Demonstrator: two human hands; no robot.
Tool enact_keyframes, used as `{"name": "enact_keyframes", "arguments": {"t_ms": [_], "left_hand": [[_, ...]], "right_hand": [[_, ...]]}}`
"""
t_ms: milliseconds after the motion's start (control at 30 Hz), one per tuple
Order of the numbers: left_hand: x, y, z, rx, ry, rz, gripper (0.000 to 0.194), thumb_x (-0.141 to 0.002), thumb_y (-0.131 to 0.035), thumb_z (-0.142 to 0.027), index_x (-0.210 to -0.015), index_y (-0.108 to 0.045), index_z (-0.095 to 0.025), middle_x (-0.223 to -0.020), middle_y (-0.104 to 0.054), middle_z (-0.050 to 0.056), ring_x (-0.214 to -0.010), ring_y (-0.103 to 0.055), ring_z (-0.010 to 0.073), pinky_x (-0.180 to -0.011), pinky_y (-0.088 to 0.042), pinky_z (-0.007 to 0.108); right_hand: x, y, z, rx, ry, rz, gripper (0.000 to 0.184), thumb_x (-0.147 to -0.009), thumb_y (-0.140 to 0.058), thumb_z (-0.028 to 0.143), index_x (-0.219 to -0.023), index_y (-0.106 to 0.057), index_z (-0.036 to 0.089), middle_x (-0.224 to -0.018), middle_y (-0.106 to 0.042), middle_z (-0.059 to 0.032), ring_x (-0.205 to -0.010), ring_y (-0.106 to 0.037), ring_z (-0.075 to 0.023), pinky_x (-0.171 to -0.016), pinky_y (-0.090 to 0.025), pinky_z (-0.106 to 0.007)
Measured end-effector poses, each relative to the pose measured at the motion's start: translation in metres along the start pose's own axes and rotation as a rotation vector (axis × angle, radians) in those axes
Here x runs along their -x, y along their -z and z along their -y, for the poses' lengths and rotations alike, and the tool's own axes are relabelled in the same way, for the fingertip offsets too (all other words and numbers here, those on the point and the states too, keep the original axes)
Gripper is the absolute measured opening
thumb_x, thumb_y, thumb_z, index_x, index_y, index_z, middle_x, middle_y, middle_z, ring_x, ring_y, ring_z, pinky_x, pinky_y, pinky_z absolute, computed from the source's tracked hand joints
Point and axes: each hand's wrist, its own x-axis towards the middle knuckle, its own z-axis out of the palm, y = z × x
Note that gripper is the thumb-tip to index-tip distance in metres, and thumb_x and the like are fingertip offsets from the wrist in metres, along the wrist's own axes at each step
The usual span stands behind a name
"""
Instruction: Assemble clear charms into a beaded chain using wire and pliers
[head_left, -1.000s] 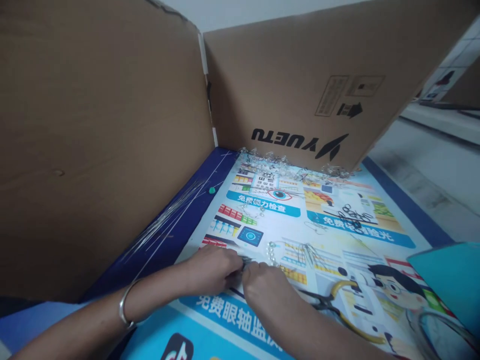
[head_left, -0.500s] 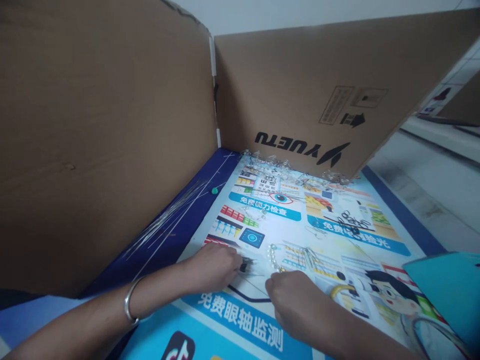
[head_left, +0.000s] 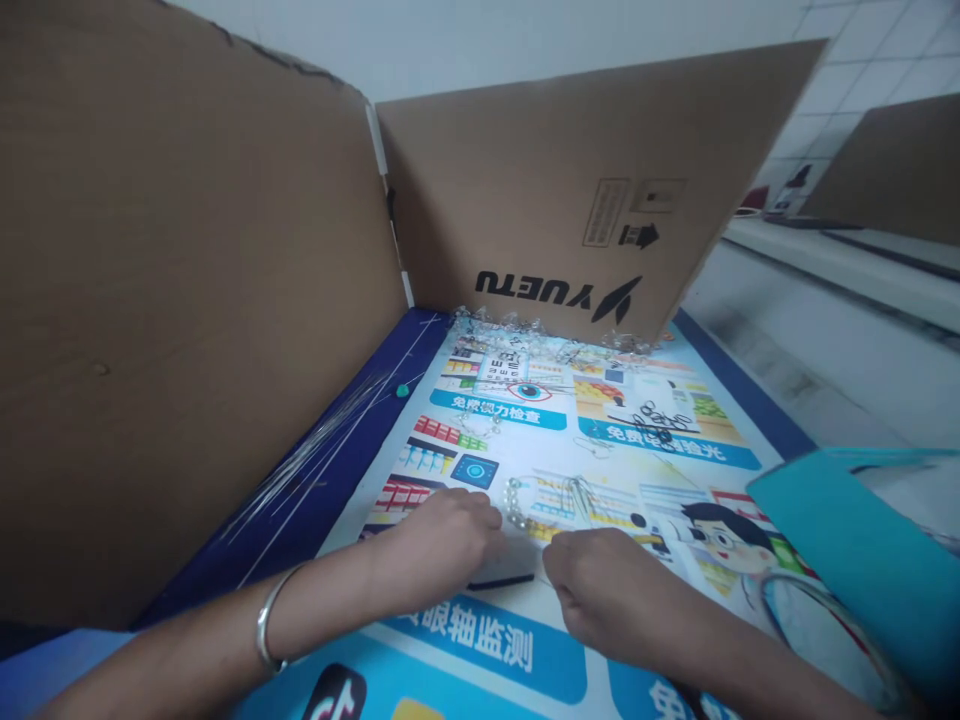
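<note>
My left hand (head_left: 454, 538), with a silver bangle on its wrist, is closed just above the printed sheet. Its fingertips point towards my right hand (head_left: 596, 585), which is also closed, a short gap away. Whatever either hand pinches is hidden or too thin to make out. Just beyond the gap lies a short curved strand of clear beads (head_left: 515, 503). A small bunch of thin wires (head_left: 580, 495) rests beyond my right hand. Farther off are a loop of clear beads (head_left: 480, 425) and a heap of black rings (head_left: 658, 425).
Cardboard walls (head_left: 225, 300) stand at the left and back. Clear beaded pieces (head_left: 525, 335) line the back wall's foot. Long thin wires (head_left: 307, 450) lie along the blue left margin, near a small green lump (head_left: 402, 391). A turquoise sheet or bag (head_left: 847, 530) is at right.
The view has shifted, so the scene sits farther left. The dark blurred thing at my left fingertips no longer shows. Both hands stay closed and close together.
</note>
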Motion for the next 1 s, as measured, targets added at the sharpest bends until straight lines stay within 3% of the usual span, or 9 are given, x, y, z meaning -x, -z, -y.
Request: {"name": "enact_keyframes", "arguments": {"t_ms": [233,433,567,800,1000], "left_hand": [[-0.038,0.003,-0.008,-0.101,-0.044,-0.043,0.011,-0.077,-0.051,-0.012,-0.073,-0.058,-0.019,-0.064,-0.057,0.000,-0.061,-0.050,0.0158,-0.054,-0.033,0.026],[-0.060,0.002,-0.007,-0.156,0.001,-0.029,0.010,-0.077,-0.053,-0.014,-0.068,-0.056,-0.017,-0.065,-0.057,0.002,-0.065,-0.050,0.0167,-0.057,-0.035,0.028],[-0.071,-0.001,-0.007,-0.173,-0.018,-0.051,0.009,-0.077,-0.054,-0.015,-0.068,-0.057,-0.016,-0.072,-0.056,0.004,-0.074,-0.049,0.0190,-0.061,-0.037,0.029],[-0.092,0.001,-0.017,-0.186,-0.002,0.063,0.009,-0.076,-0.052,-0.008,-0.072,-0.059,-0.012,-0.074,-0.056,0.008,-0.079,-0.048,0.0215,-0.067,-0.039,0.033],[-0.101,0.000,-0.019,-0.156,0.047,0.066,0.011,-0.075,-0.050,-0.007,-0.077,-0.059,-0.013,-0.077,-0.057,0.009,-0.078,-0.049,0.0227,-0.067,-0.041,0.034]], "right_hand": [[0.004,0.001,-0.012,0.011,-0.171,-0.073,0.016,-0.073,-0.043,0.014,-0.071,-0.058,0.019,-0.072,-0.063,-0.0032,-0.061,-0.057,-0.0152,-0.048,-0.021,-0.025],[-0.002,0.003,-0.025,0.059,-0.270,-0.105,0.020,-0.072,-0.043,0.005,-0.074,-0.059,0.017,-0.076,-0.062,-0.0054,-0.067,-0.058,-0.0163,-0.053,-0.030,-0.024],[-0.003,0.000,-0.033,0.056,-0.312,-0.133,0.020,-0.071,-0.044,0.004,-0.075,-0.058,0.017,-0.075,-0.061,-0.0049,-0.065,-0.057,-0.0159,-0.052,-0.030,-0.024],[-0.001,-0.009,-0.046,0.024,-0.337,-0.253,0.019,-0.077,-0.041,0.007,-0.072,-0.057,0.017,-0.073,-0.060,-0.0048,-0.066,-0.057,-0.0156,-0.053,-0.029,-0.024],[0.002,-0.005,-0.052,-0.044,-0.373,-0.275,0.022,-0.078,-0.038,0.009,-0.074,-0.059,0.017,-0.073,-0.059,-0.0047,-0.064,-0.054,-0.0136,-0.053,-0.029,-0.023]]}}
